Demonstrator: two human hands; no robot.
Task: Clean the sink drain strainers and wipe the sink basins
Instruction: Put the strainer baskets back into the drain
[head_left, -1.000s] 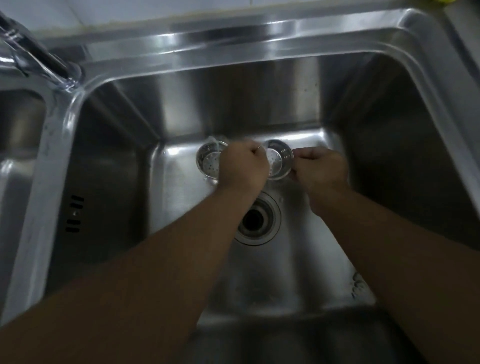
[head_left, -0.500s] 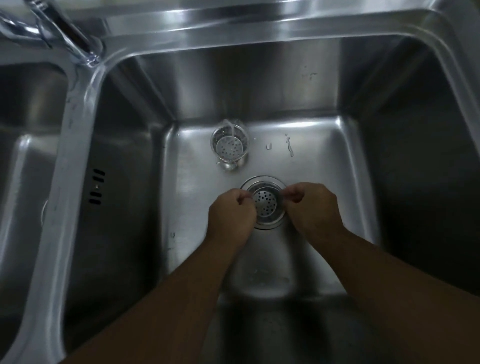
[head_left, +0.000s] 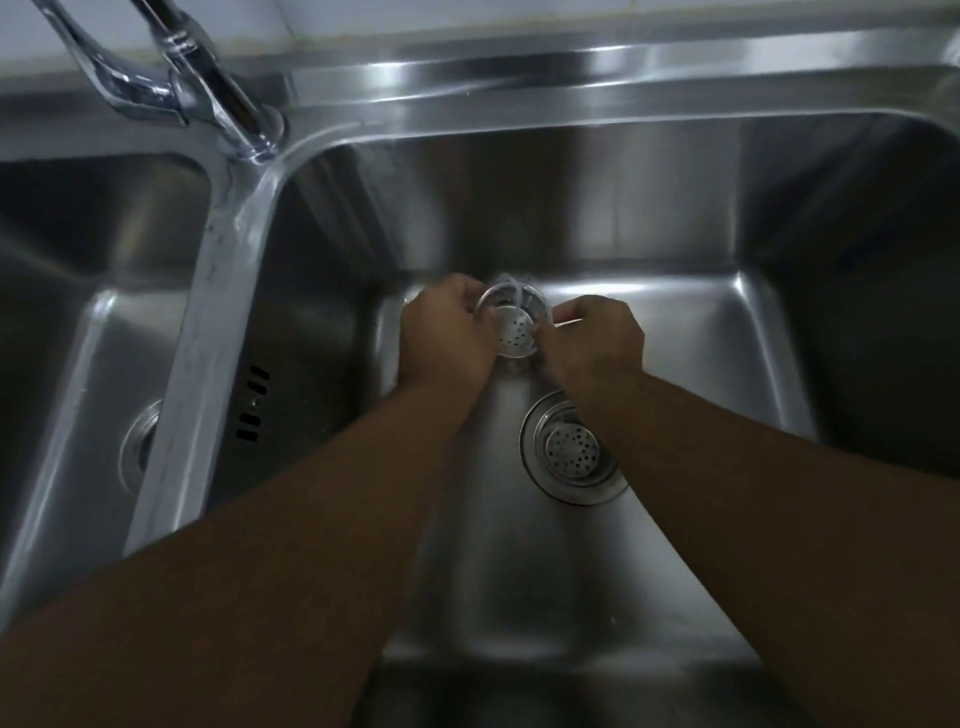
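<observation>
I look down into the right stainless basin (head_left: 675, 332). Both hands meet at its far end around a small perforated metal strainer (head_left: 514, 327). My left hand (head_left: 447, 332) grips its left rim, my right hand (head_left: 592, 335) pinches its right rim. A thin stream of water falls into this strainer. A second perforated strainer (head_left: 571, 452) sits in the drain opening nearer to me, partly covered by my right forearm.
The chrome faucet (head_left: 208, 88) rises at the back left, on the divider between the basins. The left basin (head_left: 88, 322) shows its own drain ring (head_left: 137, 447). An overflow slot (head_left: 252, 402) marks the right basin's left wall.
Both hands left the strainer now seated in the drain and moved to the far strainer under the water, taking hold of it. The camera view shifted.
</observation>
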